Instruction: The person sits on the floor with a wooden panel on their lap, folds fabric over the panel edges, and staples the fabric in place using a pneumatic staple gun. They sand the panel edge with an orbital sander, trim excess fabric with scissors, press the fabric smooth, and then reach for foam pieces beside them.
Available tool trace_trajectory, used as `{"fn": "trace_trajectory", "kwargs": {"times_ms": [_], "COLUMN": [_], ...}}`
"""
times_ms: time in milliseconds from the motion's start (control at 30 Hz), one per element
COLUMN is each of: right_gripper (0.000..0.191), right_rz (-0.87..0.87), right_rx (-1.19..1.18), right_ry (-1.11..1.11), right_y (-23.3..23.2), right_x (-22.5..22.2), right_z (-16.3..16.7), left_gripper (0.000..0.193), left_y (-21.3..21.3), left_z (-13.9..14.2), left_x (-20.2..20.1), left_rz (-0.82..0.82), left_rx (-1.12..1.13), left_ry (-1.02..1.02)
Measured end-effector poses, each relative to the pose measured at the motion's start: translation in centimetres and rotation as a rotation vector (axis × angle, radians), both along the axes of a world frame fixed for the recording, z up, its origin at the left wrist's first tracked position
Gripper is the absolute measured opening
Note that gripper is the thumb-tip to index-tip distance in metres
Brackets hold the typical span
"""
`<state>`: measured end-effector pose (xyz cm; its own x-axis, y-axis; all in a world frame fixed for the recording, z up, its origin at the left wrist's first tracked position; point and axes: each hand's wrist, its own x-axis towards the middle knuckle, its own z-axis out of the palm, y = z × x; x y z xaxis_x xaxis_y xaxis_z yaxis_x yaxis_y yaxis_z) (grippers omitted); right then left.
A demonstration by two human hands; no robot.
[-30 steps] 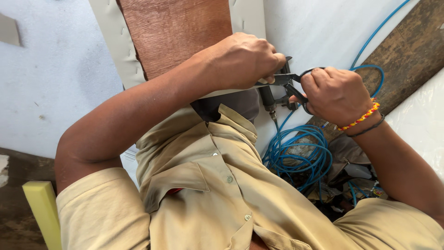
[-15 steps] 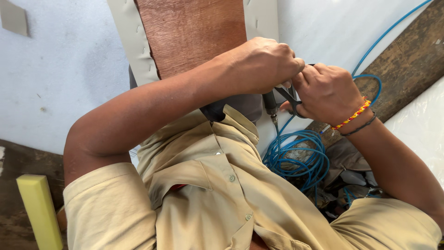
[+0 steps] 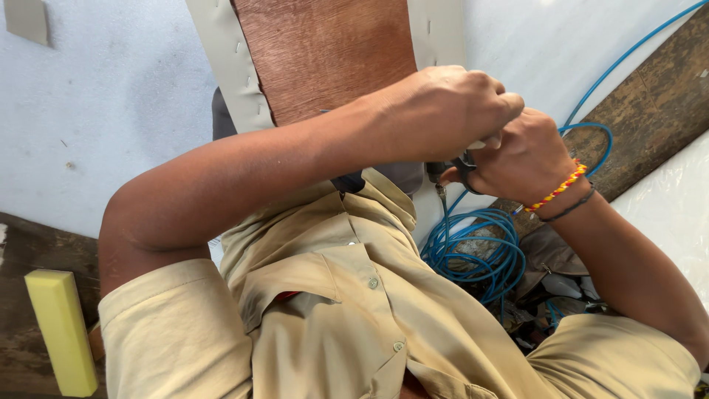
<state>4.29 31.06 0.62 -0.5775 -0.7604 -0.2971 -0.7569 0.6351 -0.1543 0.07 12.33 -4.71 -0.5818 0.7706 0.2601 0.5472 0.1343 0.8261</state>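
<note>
A dark tool (image 3: 461,168), likely scissors or pliers and mostly hidden, sits between two hands at the lower edge of a wooden panel (image 3: 325,52). The right hand (image 3: 521,151) is closed around the tool's handles. The left hand (image 3: 443,111) is closed in a fist just above and touching it, pinching the edge of grey fabric (image 3: 221,66) that wraps the panel; what lies inside that fist cannot be seen.

Staples already run along the fabric on the panel's left border, so that side looks fastened. The work at the lower edge, under the hands, appears unfinished, though how much remains cannot be judged.

The person wears a tan shirt (image 3: 332,310) and a red and yellow bracelet (image 3: 557,188) on the right wrist. Below the hands, a coiled blue hose (image 3: 473,247) lies on the floor among clutter. A rough wooden plank (image 3: 650,111) leans at the right, a yellow foam block (image 3: 59,332) stands at lower left, and a pale blue wall (image 3: 111,111) fills the background.
</note>
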Motion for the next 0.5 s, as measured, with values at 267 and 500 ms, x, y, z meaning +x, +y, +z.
{"fn": "trace_trajectory", "kwargs": {"times_ms": [267, 500], "right_gripper": [0.023, 0.033], "right_rz": [0.045, -0.043], "right_rx": [0.057, 0.055], "right_ry": [0.062, 0.040], "right_y": [0.0, 0.7], "right_x": [0.1, 1.8], "right_z": [-0.1, -0.2], "left_gripper": [0.026, 0.019], "left_y": [-0.2, -3.1], "left_z": [-0.7, 2.4], "left_x": [-0.5, -3.2], "left_rz": [0.094, 0.149], "left_rx": [0.135, 0.170], "left_ry": [-0.008, -0.043]}}
